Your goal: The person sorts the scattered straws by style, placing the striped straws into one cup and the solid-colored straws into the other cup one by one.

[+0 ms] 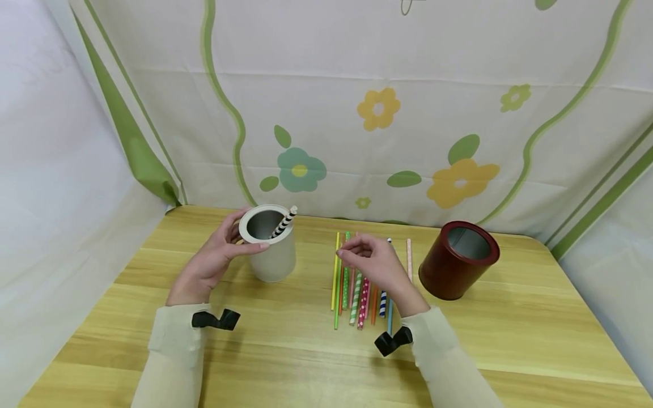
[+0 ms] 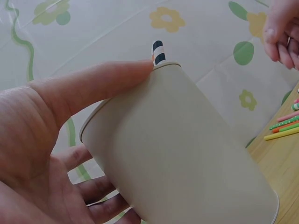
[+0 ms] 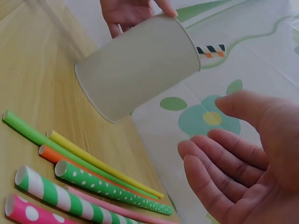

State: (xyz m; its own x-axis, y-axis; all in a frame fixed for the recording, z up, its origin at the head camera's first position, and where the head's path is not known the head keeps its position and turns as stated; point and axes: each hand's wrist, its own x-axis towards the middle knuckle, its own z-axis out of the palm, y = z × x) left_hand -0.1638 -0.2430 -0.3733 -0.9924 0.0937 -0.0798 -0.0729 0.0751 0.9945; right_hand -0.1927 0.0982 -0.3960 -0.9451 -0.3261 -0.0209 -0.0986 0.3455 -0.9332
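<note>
A white can [image 1: 274,262] stands on the table at left of centre. My left hand [image 1: 216,256] holds it from the left side, thumb along the rim and fingers around the far side. A black-and-white striped paper straw [image 1: 283,222] leans inside, its top above the rim; beside it an orange-striped straw [image 3: 209,55] shows in the right wrist view. Above the loose straws hovers my right hand [image 1: 374,263], fingers loosely bent and nothing between them. Beneath it lie a yellow straw [image 1: 334,283], a green-and-white striped straw [image 1: 355,300] and a pink dotted straw [image 1: 363,303], among several others.
To the right of the straws stands a dark red can [image 1: 440,271] with its top uncovered. A pale pink straw [image 1: 409,258] lies between it and my right hand. The wooden table [image 1: 285,351] ends at the back against a flowered curtain [image 1: 326,113].
</note>
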